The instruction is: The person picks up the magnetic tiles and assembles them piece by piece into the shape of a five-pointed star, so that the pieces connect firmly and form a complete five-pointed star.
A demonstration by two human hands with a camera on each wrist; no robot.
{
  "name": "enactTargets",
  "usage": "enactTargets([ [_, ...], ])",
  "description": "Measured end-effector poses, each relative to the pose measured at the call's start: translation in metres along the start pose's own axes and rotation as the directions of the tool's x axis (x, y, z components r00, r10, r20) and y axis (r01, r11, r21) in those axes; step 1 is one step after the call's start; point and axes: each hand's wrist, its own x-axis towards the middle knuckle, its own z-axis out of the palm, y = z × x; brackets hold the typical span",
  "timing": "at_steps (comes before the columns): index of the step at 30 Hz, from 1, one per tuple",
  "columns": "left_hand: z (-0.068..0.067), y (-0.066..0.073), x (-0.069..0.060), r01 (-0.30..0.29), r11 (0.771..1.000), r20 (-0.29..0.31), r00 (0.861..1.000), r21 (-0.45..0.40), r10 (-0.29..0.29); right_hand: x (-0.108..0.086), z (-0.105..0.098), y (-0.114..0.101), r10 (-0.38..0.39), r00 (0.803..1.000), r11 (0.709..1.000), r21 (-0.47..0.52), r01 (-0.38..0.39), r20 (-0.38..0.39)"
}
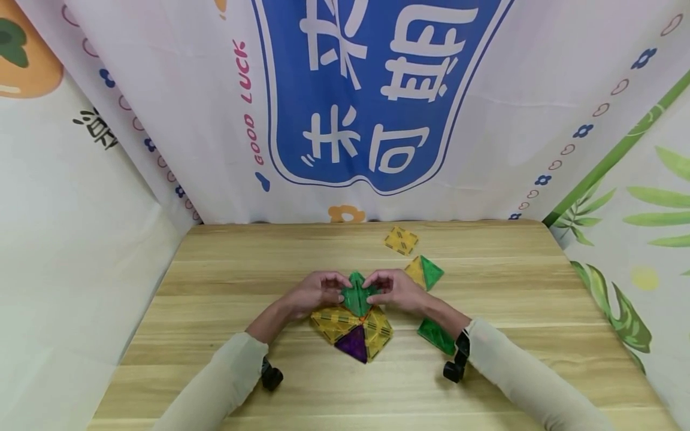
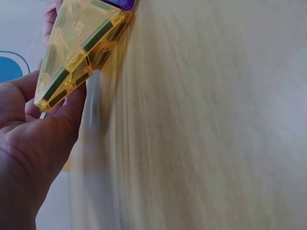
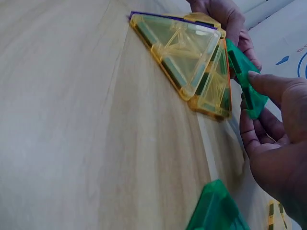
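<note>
Both hands meet at green triangular magnetic tiles, joined along a ridge at the back of a small build. My left hand pinches their left side between thumb and fingers; in the left wrist view a yellow tile partly hides those fingertips. My right hand pinches the green tile at its right edge, thumb on top and fingers beneath. Directly in front of the hands, yellow triangular tiles and a purple triangular tile stand tilted together on the table.
A yellow square tile lies near the table's back edge. Right of the hands, a yellow triangle touches a green triangle. Another green tile lies beside the right forearm. A printed cloth hangs behind the wooden table.
</note>
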Motion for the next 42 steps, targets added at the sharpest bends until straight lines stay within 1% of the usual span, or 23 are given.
enactTargets([
  [4, 0.003, -0.002, 0.004, 0.0, 0.997, 0.003, 1.0, 0.082, 0.0, -0.002, -0.001, 0.002, -0.04, 0.999, 0.996, -0.084, 0.041, 0.013],
  [7, 0.004, 0.0, 0.004, -0.021, 0.986, 0.023, 1.0, 0.164, 0.017, -0.004, -0.001, 0.002, -0.061, 0.998, 0.988, -0.142, 0.062, 0.016],
  [9, 0.004, 0.002, 0.003, -0.043, 0.978, 0.037, 0.999, 0.206, 0.036, -0.007, 0.0, 0.001, -0.076, 0.997, 0.984, -0.159, 0.076, 0.004],
  [10, 0.003, 0.004, 0.002, -0.066, 0.969, 0.038, 0.998, 0.24, 0.058, -0.009, 0.001, -0.001, -0.09, 0.996, 0.981, -0.173, 0.087, -0.011],
  [12, 0.002, 0.009, -0.001, -0.108, 0.946, 0.018, 0.994, 0.307, 0.107, -0.016, 0.004, -0.005, -0.13, 0.99, 0.97, -0.213, 0.117, -0.05],
  [14, 0.002, 0.016, -0.004, -0.154, 0.92, -0.01, 0.986, 0.362, 0.169, -0.026, 0.01, -0.01, -0.17, 0.981, 0.954, -0.266, 0.14, -0.093],
  [15, 0.003, 0.019, -0.005, -0.182, 0.901, -0.02, 0.978, 0.393, 0.206, -0.032, 0.013, -0.013, -0.182, 0.977, 0.944, -0.297, 0.142, -0.114],
  [16, 0.003, 0.023, -0.006, -0.21, 0.877, -0.024, 0.969, 0.432, 0.244, -0.037, 0.017, -0.016, -0.189, 0.973, 0.935, -0.329, 0.136, -0.134],
  [17, 0.003, 0.027, -0.007, -0.234, 0.855, -0.017, 0.962, 0.462, 0.272, -0.043, 0.021, -0.019, -0.195, 0.969, 0.924, -0.359, 0.131, -0.148],
  [19, 0.005, 0.036, -0.006, -0.28, 0.799, 0.029, 0.949, 0.533, 0.313, -0.052, 0.03, -0.023, -0.197, 0.966, 0.897, -0.428, 0.109, -0.165],
  [20, 0.006, 0.039, -0.006, -0.299, 0.763, 0.064, 0.945, 0.573, 0.322, -0.056, 0.034, -0.026, -0.2, 0.965, 0.881, -0.462, 0.102, -0.168],
  [22, 0.009, 0.044, -0.004, -0.329, 0.675, 0.144, 0.938, 0.66, 0.317, -0.061, 0.043, -0.029, -0.209, 0.962, 0.835, -0.545, 0.082, -0.175],
  [23, 0.01, 0.047, -0.003, -0.34, 0.638, 0.183, 0.936, 0.691, 0.301, -0.063, 0.047, -0.029, -0.213, 0.96, 0.812, -0.58, 0.072, -0.18],
  [25, 0.013, 0.05, 0.0, -0.356, 0.576, 0.251, 0.933, 0.736, 0.257, -0.066, 0.054, -0.03, -0.216, 0.958, 0.769, -0.637, 0.048, -0.189],
  [27, 0.016, 0.05, 0.004, -0.37, 0.525, 0.302, 0.929, 0.767, 0.213, -0.068, 0.06, -0.031, -0.213, 0.956, 0.734, -0.679, 0.02, -0.202],
  [29, 0.017, 0.05, 0.007, -0.38, 0.497, 0.338, 0.925, 0.78, 0.176, -0.07, 0.064, -0.03, -0.213, 0.953, 0.706, -0.709, -0.002, -0.215],
  [31, 0.018, 0.048, 0.01, -0.393, 0.463, 0.365, 0.918, 0.795, 0.152, -0.071, 0.068, -0.029, -0.226, 0.949, 0.673, -0.74, -0.011, -0.22],
  [33, 0.018, 0.046, 0.012, -0.405, 0.442, 0.384, 0.912, 0.8, 0.142, -0.071, 0.07, -0.028, -0.243, 0.945, 0.643, -0.766, -0.013, -0.22],
  [35, 0.018, 0.045, 0.012, -0.412, 0.427, 0.391, 0.91, 0.805, 0.14, -0.071, 0.071, -0.027, -0.264, 0.939, 0.622, -0.783, -0.007, -0.218],
  [37, 0.016, 0.045, 0.01, -0.412, 0.421, 0.387, 0.91, 0.808, 0.148, -0.07, 0.07, -0.027, -0.287, 0.934, 0.608, -0.794, 0.004, -0.214],
  [38, 0.015, 0.045, 0.009, -0.412, 0.418, 0.382, 0.91, 0.809, 0.159, -0.069, 0.069, -0.027, -0.294, 0.932, 0.607, -0.795, 0.011, -0.212],
  [40, 0.012, 0.043, 0.005, -0.401, 0.416, 0.358, 0.916, 0.817, 0.179, -0.067, 0.065, -0.026, -0.308, 0.929, 0.605, -0.796, 0.025, -0.205],
  [42, 0.008, 0.041, 0.002, -0.398, 0.411, 0.336, 0.916, 0.82, 0.217, -0.065, 0.06, -0.025, -0.312, 0.93, 0.604, -0.796, 0.035, -0.196],
])
